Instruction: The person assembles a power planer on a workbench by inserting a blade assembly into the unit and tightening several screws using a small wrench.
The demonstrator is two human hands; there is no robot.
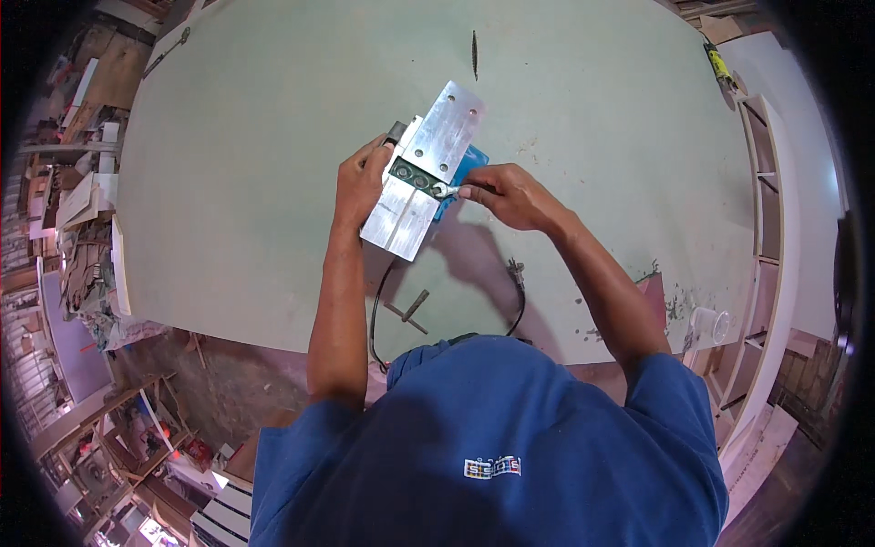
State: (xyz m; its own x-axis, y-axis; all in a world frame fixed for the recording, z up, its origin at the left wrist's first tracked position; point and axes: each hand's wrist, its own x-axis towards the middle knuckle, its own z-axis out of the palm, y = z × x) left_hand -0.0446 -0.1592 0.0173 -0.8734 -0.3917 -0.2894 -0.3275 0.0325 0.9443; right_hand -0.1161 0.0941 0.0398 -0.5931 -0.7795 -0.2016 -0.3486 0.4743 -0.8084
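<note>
An electric hand planer (447,123) lies upside down on the pale green table, its shiny metal sole facing up and a blue body part showing at its right side. Across the sole's gap runs the dark cutter drum (415,177), with round bolt heads visible. My left hand (358,182) is closed around the planer's left side. Pinched in the fingers of my right hand (512,195) is a small silver wrench (444,190), its head at the right end of the drum. Whether the wrench's jaw sits on a bolt, I cannot tell.
A black cord with a plug (517,267) loops near my body, beside a T-shaped metal tool (410,312). Farther off lies a thin dark strip (474,55). On the right are a clear plastic cup (711,325), a white shelf frame (770,219) and a yellow-green tool (719,66).
</note>
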